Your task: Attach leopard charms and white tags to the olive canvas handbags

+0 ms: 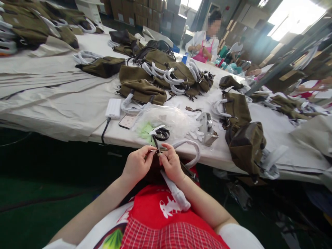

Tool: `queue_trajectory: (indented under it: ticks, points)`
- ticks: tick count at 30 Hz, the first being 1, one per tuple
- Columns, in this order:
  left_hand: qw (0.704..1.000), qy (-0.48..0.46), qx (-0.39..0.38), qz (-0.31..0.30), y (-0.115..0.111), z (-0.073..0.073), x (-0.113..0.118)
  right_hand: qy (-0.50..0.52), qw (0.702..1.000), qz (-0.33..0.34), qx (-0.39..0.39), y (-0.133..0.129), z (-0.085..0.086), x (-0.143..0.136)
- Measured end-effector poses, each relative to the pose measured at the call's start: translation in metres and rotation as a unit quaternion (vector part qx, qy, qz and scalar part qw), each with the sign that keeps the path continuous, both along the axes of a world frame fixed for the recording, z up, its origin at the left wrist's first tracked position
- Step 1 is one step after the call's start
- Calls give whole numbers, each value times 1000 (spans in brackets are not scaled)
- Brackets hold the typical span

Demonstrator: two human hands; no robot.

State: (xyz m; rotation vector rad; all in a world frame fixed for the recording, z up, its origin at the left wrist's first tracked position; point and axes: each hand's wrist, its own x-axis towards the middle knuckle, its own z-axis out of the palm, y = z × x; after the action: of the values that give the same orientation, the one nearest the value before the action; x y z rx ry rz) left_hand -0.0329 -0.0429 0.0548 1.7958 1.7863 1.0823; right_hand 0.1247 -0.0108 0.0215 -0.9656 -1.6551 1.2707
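My left hand (139, 162) and my right hand (171, 163) meet just off the table's front edge, both with fingers pinched. Between their fingertips is a small dark metal fitting (157, 151), at the end of a thin black strap (155, 141). Its exact kind is too small to make out. The strap leads up to a black coil (163, 134) on the table. In my lap, mostly hidden by my hands, lies a dark bag (190, 173). One of its white-wrapped handles (195, 152) arches beside my right hand; another (176, 193) hangs over my red apron.
On the white table (64, 100) are a clear plastic bag (166, 119), a metal stand (209, 129), a phone (127, 121) and a white power bank (113, 108) with a cable. Olive bags (142, 86) are piled behind. Co-workers, including one person (203, 45), are across the table.
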Motion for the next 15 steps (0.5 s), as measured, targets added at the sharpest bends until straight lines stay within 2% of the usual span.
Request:
queue_trajectory:
  ticks: [4, 7, 11, 15]
  points:
    - [1000, -7, -18, -2, -1, 0, 3, -17, 1000, 11, -1, 0, 3, 1]
    - [999, -27, -13, -36, -3, 0, 4, -4, 1000, -6, -21, 3, 0, 0]
    - [993, -86, -11, -79, -3, 1, 5, 44, 993, -28, -110, 8, -5, -2]
    - [978, -180, -87, -59, 5, -5, 8, 64, 981, -42, -176, 10, -6, -4]
